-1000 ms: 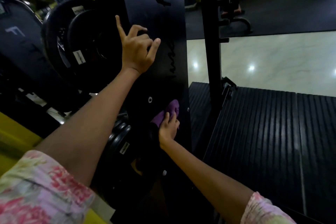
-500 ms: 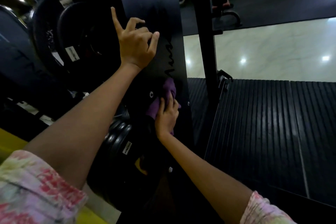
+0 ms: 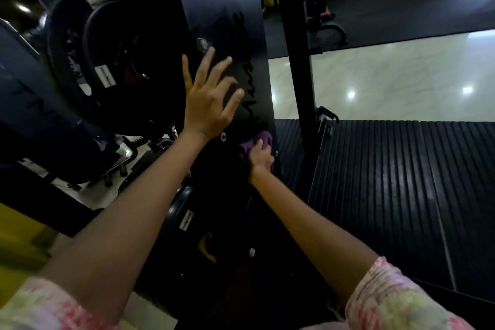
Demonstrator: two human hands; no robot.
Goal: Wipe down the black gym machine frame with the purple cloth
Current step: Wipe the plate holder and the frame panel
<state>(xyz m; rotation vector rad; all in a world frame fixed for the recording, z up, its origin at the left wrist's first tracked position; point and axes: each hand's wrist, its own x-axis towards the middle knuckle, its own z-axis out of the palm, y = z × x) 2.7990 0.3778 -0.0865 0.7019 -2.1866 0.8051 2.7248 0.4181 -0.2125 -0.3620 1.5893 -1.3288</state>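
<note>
head view: the wiping step is under way. the right hand (image 3: 261, 155) presses the bunched purple cloth (image 3: 258, 140) against the flat black panel of the gym machine frame (image 3: 241, 21), low on its right edge just beside a small bolt; its fingers are curled over the cloth, holding it to the metal. the left hand (image 3: 207, 99) rests on the panel higher up, fingers straight and spread, holding nothing, apparently as a brace. weight plates (image 3: 107, 61) hang to the left. next, i judge, the cloth needs to travel along the panel's length with steady pressure, reaching the lettered upper part.
</note>
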